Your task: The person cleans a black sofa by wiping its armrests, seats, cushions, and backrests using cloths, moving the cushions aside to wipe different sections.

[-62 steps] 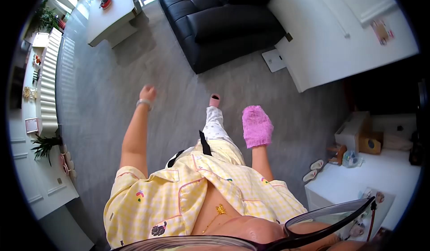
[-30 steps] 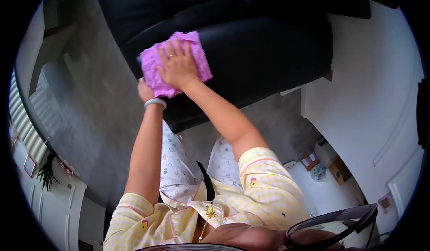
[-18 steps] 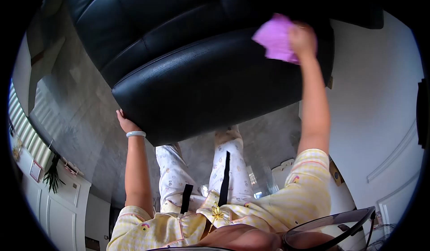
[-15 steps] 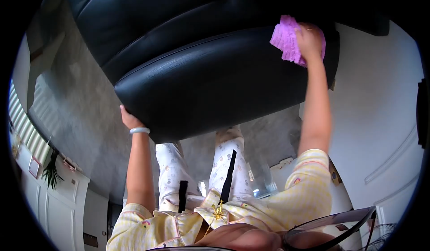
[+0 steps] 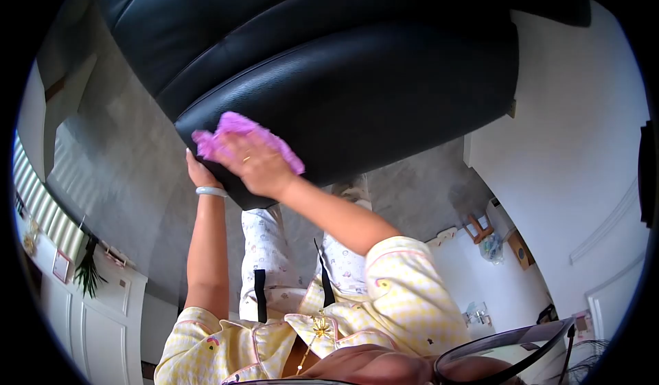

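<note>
The black leather-like seat (image 5: 384, 89) fills the upper middle of the head view. A pink cloth (image 5: 237, 125) lies against its front left part, beneath my right hand (image 5: 257, 165), whose fingers press the cloth to the surface. My left hand (image 5: 201, 172), below a pale bracelet, is at the seat's left front corner. Its thumb lies along the edge, and the other fingers are hidden by the seat.
Grey floor (image 5: 412, 186) shows around the seat. A white wall (image 5: 570, 124) stands on the right. A cardboard box (image 5: 519, 250) and a plastic bag (image 5: 491, 248) are at lower right, a green plant (image 5: 88, 269) at lower left.
My right hand has swept the pink cloth from the seat's right side across to its left front corner. My left hand has stayed at the left corner.
</note>
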`<state>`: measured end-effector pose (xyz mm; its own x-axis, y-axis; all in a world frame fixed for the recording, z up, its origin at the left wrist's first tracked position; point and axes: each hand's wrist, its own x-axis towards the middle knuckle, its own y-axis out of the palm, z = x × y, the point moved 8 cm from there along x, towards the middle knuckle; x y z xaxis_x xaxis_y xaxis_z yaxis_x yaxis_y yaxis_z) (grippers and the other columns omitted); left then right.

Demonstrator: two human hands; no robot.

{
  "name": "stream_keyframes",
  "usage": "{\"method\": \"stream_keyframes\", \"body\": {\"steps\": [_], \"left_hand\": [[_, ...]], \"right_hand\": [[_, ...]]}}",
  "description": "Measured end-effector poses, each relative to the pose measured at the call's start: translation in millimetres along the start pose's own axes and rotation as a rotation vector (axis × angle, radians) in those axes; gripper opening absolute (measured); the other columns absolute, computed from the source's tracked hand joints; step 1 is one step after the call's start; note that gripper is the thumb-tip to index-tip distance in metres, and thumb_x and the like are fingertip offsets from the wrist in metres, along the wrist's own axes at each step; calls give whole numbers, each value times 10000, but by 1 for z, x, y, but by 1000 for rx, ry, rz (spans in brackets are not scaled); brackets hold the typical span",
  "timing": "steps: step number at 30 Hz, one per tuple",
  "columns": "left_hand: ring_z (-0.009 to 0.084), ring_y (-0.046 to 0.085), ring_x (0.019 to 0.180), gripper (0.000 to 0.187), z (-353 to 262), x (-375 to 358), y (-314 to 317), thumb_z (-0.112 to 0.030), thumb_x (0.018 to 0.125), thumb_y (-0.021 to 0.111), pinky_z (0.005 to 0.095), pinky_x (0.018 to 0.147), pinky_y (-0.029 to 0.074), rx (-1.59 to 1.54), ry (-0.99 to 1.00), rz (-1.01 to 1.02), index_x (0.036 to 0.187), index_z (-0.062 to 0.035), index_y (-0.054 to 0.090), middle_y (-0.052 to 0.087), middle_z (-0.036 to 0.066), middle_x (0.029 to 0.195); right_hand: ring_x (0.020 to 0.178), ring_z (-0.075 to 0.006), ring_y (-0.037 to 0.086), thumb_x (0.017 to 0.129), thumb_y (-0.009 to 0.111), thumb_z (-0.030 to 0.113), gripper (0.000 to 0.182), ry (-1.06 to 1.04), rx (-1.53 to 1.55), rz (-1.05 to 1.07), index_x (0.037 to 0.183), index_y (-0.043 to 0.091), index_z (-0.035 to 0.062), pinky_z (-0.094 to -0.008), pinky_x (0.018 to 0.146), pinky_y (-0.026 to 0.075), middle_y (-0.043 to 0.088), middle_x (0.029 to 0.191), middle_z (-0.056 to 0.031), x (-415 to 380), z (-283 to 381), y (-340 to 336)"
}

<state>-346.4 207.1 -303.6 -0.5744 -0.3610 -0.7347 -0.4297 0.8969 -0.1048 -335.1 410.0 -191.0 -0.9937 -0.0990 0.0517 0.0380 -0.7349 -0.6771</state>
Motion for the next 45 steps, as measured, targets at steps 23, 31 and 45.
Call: {"method": "stream_keyframes", "body": {"steps": [23, 31, 45], "left_hand": [[345, 303, 1326, 459, 33, -206, 231, -223, 851, 531, 487, 1093, 173, 1376, 1371, 640, 1263, -26, 487, 385, 164, 1392], [361, 305, 1324, 572, 68, -209, 186, -245, 813, 594, 487, 1091, 160, 1403, 1283, 494, 1309, -11, 433, 379, 186, 1397], [399, 288, 1316, 555, -23, -223, 281, -298, 921, 444, 463, 1083, 211, 1336, 1453, 306, 1350, 35, 331, 332, 234, 1403]], "right_hand": [[1376, -310, 193, 853, 398, 593, 693, 568, -647, -114, 1436, 257, 244, -517, 1103, 93, 206, 1501, -76, -162, -226, -197], [1353, -425, 166, 890, 427, 478, 646, 918, -776, -562, 1395, 334, 86, -559, 1074, 129, 237, 1454, -233, -233, -357, -293], [1122, -394, 504, 824, 515, 436, 570, 899, -437, -673, 1158, 541, -25, -436, 983, 362, 553, 1180, -240, -83, -353, -419]]}}
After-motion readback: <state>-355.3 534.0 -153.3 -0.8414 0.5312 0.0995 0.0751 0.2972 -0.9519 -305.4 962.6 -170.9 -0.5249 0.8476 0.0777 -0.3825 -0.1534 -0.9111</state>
